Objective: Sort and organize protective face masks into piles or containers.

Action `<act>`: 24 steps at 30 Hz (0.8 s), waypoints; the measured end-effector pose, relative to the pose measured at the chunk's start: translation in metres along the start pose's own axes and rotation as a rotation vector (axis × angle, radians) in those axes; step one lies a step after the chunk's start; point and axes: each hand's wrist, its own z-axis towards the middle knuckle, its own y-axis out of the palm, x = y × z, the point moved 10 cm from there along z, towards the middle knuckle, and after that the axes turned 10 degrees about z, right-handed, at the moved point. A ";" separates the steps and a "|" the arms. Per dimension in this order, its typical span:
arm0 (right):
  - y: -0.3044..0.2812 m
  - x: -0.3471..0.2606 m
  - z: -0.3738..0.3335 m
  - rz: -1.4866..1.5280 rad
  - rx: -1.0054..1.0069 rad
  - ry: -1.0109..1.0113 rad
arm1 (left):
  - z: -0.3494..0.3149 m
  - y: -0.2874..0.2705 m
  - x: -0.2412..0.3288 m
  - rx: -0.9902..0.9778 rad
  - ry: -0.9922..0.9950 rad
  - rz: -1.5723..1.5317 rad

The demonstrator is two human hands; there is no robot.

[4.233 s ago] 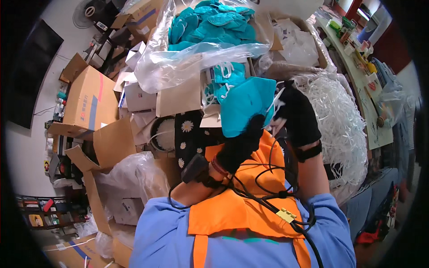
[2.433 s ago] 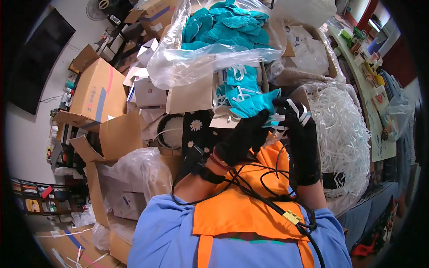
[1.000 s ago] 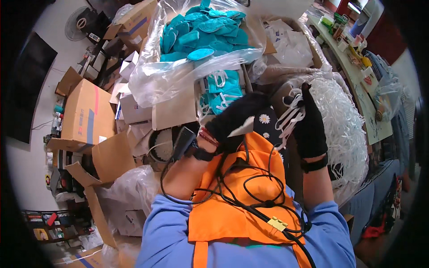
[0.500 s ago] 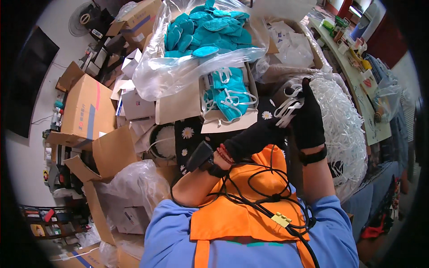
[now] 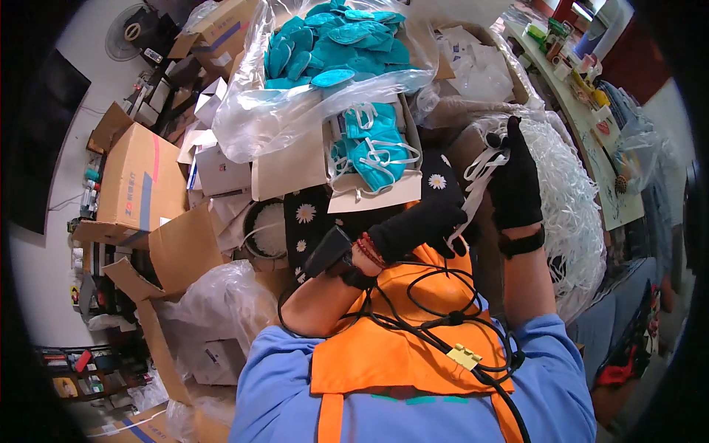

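Both my hands wear black gloves. My right hand (image 5: 515,181) is raised and pinches a bunch of white elastic straps (image 5: 484,166) pulled up from the big heap of white straps (image 5: 583,214) at my right. My left hand (image 5: 421,225) sits just below it, fingers closed on the lower end of the same straps. In front of my hands an open cardboard box (image 5: 373,199) holds teal face masks (image 5: 373,144) with white loops. Behind it a large clear plastic bag (image 5: 325,81) is full of more teal masks.
Black cables (image 5: 443,325) lie over my orange vest. Cardboard boxes (image 5: 136,184) and loose flaps pile at the left, with crumpled clear bags (image 5: 221,303) below. A black cloth with daisies (image 5: 306,218) lies under the mask box. A cluttered table (image 5: 583,81) runs along the far right.
A teal mask I held earlier now lies in the box. My left hand has dropped back toward my chest and met the right hand, which lifted white straps from the heap.
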 end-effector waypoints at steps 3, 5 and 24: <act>0.004 -0.008 -0.009 -0.056 0.009 0.003 | -0.003 -0.002 -0.002 -0.091 0.081 0.258; -0.002 -0.023 0.000 -0.222 -0.072 -0.137 | -0.014 0.006 -0.013 -0.056 -0.238 -0.120; -0.073 -0.060 0.017 0.107 0.139 -0.184 | -0.068 -0.008 0.046 0.066 0.458 1.478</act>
